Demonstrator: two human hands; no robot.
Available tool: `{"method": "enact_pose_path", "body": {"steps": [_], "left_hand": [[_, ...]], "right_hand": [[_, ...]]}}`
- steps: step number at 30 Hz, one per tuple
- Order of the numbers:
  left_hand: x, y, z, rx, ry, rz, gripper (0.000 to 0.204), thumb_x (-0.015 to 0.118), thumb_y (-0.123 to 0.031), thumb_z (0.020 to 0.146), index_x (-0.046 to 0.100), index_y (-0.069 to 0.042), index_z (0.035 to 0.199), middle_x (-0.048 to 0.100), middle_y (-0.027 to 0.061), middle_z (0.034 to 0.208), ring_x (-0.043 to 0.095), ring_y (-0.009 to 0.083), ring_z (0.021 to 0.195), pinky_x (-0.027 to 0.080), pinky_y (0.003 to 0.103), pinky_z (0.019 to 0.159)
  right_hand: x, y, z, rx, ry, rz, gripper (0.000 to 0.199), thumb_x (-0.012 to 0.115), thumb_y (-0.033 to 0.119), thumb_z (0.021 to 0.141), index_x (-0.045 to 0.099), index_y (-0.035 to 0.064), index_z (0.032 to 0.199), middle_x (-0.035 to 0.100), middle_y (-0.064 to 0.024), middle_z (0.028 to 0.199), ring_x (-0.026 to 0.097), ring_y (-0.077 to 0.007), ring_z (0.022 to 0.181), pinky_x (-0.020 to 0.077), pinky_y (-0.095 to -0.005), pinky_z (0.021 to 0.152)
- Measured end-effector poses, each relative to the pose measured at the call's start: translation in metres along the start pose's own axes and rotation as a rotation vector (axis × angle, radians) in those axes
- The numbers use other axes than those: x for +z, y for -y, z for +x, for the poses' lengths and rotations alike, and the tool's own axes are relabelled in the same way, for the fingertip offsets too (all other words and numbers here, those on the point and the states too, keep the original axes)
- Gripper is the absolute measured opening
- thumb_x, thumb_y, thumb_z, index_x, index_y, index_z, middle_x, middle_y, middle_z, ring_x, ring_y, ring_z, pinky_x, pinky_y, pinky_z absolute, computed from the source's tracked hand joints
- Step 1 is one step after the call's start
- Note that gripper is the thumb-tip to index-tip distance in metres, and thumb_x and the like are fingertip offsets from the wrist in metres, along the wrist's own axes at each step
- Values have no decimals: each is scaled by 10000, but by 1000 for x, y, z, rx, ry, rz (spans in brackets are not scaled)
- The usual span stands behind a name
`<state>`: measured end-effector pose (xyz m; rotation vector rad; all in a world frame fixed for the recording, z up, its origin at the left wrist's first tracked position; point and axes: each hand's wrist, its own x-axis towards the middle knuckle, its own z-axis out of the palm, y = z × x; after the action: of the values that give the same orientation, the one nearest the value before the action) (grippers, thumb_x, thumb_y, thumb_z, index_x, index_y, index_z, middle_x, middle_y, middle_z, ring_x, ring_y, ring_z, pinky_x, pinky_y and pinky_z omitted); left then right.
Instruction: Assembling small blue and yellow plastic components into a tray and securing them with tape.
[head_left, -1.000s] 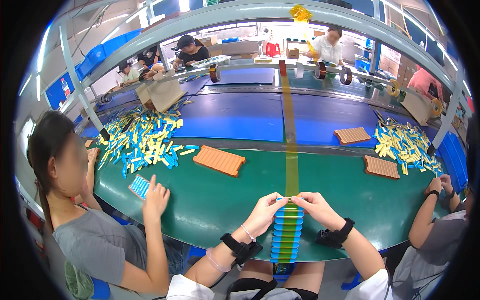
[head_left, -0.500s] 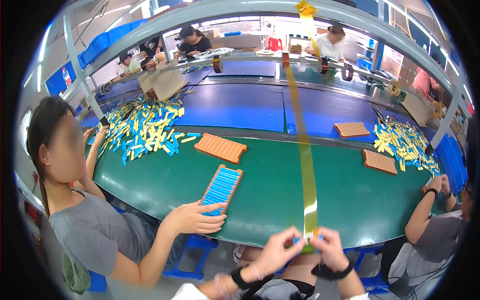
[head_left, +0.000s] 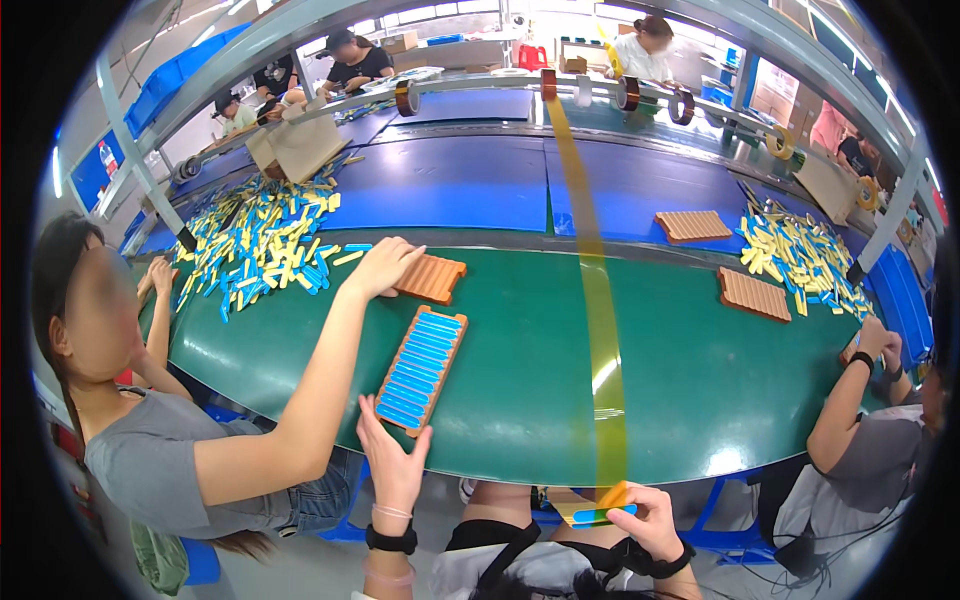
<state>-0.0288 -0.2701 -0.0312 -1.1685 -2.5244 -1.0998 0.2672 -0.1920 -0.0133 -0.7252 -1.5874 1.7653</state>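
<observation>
Now the right hand (head_left: 655, 520) alone grips the lower end of the amber tape (head_left: 603, 340), where a few blue pieces (head_left: 590, 517) show; half a second ago both hands were there. The left hand (head_left: 393, 465) has left it and spreads, thumb apart, at the near end of the filled tray (head_left: 457, 332); contact is hard to confirm. So the work appears split between tape and tray, which lies on the green bench (head_left: 510, 370). Beyond, the co-worker's hand (head_left: 388, 268) has shifted onto a ribbed orange tray (head_left: 435, 282).
</observation>
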Motion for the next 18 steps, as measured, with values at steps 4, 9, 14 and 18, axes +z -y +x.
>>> {"method": "enact_pose_path", "body": {"steps": [4, 9, 14, 18], "left_hand": [[1, -11, 0, 21, 49, -35, 875, 706, -198, 595, 200, 85, 1250, 358, 229, 1125, 330, 350, 1043, 285, 435, 901], [20, -62, -32, 159, 141, -85, 900, 722, -207, 560, 221, 117, 1234, 411, 214, 1109, 347, 337, 991, 296, 415, 884], [38, -104, -55, 158, 218, -141, 956, 753, -266, 548, 217, 134, 1230, 375, 232, 1152, 344, 328, 989, 300, 416, 881], [27, -94, -52, 205, 408, -152, 936, 733, -355, 579, 248, 132, 1214, 267, 257, 1261, 328, 346, 990, 311, 412, 867]], "right_hand": [[7, 2, 2, 12, 7, 34, 73, 613, -13, 727, 583, -60, 773, 585, -101, 852, 517, -116, 747, 396, -225, 658], [12, 0, -1, 87, -53, 119, 74, 588, -19, 759, 589, -56, 823, 595, -64, 821, 543, -85, 715, 448, -210, 637], [13, 3, -5, 145, -75, 146, 73, 588, -1, 770, 585, -49, 824, 591, -42, 797, 543, -68, 692, 449, -197, 623], [14, -1, -7, 152, -145, 157, 81, 593, 3, 770, 539, -41, 810, 585, -57, 767, 557, -72, 681, 459, -196, 595]]}}
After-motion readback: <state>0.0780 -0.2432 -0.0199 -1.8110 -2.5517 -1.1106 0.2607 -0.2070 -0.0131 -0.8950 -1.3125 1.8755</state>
